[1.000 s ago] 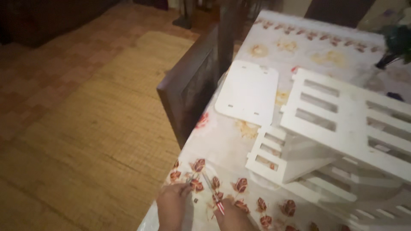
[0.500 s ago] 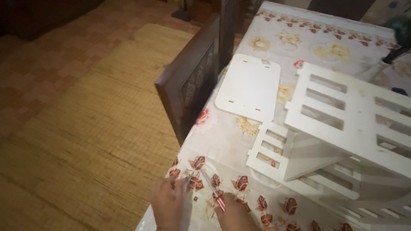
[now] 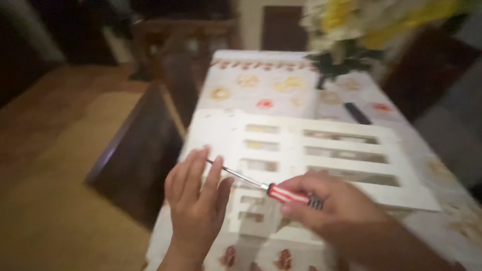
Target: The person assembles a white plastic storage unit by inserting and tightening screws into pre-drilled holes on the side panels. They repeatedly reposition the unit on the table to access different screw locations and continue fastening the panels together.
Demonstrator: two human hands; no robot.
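My right hand (image 3: 331, 206) grips a screwdriver (image 3: 273, 189) with a red and white striped handle; its metal shaft points left toward my left hand (image 3: 197, 200). The left hand is raised with fingers spread and holds nothing; the shaft tip lies close to its fingers. Both hands hover over a white slatted wooden rack (image 3: 311, 150) that lies on a table with a floral cloth (image 3: 261, 80). The picture is blurred.
A dark wooden chair (image 3: 140, 155) stands at the table's left side, another one (image 3: 175, 70) farther back. A vase of yellow and white flowers (image 3: 351, 30) and a dark flat object (image 3: 357, 113) sit beyond the rack. A woven mat (image 3: 55, 170) covers the floor at left.
The view has swung up and forward along the table. Both hands have risen from the table edge, and the right hand now holds the screwdriver up over the white rack.
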